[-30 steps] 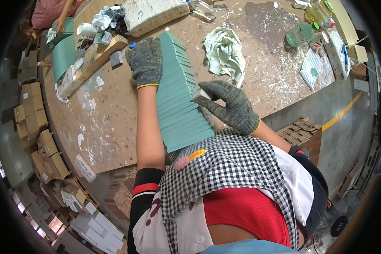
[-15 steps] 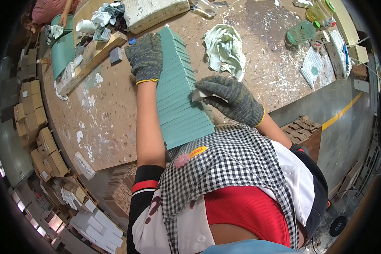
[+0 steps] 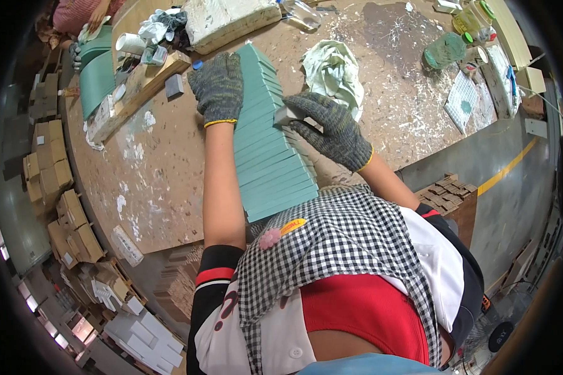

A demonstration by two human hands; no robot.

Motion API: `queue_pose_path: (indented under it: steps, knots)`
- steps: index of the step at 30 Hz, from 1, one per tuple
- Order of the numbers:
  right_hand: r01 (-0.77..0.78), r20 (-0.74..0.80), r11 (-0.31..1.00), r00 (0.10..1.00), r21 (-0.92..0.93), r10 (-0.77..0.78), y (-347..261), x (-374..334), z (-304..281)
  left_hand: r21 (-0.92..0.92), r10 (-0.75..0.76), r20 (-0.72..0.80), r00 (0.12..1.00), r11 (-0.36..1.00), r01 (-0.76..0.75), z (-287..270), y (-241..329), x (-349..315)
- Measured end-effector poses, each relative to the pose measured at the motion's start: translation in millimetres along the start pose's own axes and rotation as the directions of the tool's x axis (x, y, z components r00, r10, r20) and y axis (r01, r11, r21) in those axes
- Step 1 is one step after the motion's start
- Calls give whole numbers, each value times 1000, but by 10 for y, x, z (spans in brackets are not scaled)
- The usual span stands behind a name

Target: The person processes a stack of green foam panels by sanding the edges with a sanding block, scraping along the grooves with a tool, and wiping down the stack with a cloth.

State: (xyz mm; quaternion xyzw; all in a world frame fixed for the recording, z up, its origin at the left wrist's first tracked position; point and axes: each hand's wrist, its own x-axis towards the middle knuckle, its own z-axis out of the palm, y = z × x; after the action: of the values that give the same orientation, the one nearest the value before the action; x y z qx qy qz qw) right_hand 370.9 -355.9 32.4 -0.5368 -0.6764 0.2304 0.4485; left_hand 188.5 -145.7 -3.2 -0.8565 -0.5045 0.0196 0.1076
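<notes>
A long row of thin green boards (image 3: 263, 150), standing packed side by side, runs across the table away from my body. My left hand (image 3: 217, 87), in a dark grey knitted glove, is curled against the far left side of the row; its fingertips are hidden. In a matching glove, my right hand (image 3: 333, 131) pinches a small pale rectangular block (image 3: 288, 115) between thumb and fingers. The block touches the right edge of the row, a little beyond its middle. A crumpled whitish cloth (image 3: 334, 75) lies just past the right hand.
A small grey block (image 3: 174, 85) and a wooden bar (image 3: 144, 87) lie to the left. Farther off are a white cup (image 3: 130, 44), a paint-stained slab (image 3: 231, 22) and a clear bottle (image 3: 301, 14). Jars (image 3: 444, 50) stand at right. Another person's hand (image 3: 97, 15) shows at far left.
My right hand has slid the pale block away from my body along the row's right edge. The left hand stays nearly in place. The other person's hand at far left has moved.
</notes>
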Motion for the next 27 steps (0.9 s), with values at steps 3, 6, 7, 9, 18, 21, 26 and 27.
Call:
queue_pose_path:
  steps: [3, 6, 7, 9, 18, 21, 26, 27]
  knots:
    - [-28, 10, 1000, 1000, 3, 28, -135, 64, -82, 16, 1, 23, 1000, 1000, -2, 135, -94, 9]
    - [-155, 155, 983, 978, 95, 140, -168, 66, -216, -10, -56, 92, 994, 998, 57, -51, 18, 42]
    - [-154, 157, 983, 978, 96, 138, -141, 105, -181, -10, -59, 93, 994, 998, 60, 18, -9, 18]
    - [-107, -59, 994, 992, 24, 109, -72, 228, -90, -123, -33, -217, 976, 992, 6, 220, -97, -25]
    - [-202, -14, 979, 979, 28, 203, -118, 298, -82, 17, 1, -16, 1000, 1000, -1, 84, -28, 32]
    - [-165, -51, 986, 985, 14, 166, -103, 303, 46, 55, 29, -182, 983, 998, -19, 332, -138, 9]
    - [-243, 205, 949, 958, 200, 202, -242, -25, -263, 71, 20, -108, 994, 997, -12, 207, -92, 29]
    - [-246, 210, 948, 956, 202, 203, -234, -86, -271, 76, 13, -39, 999, 997, -10, 131, -82, 32]
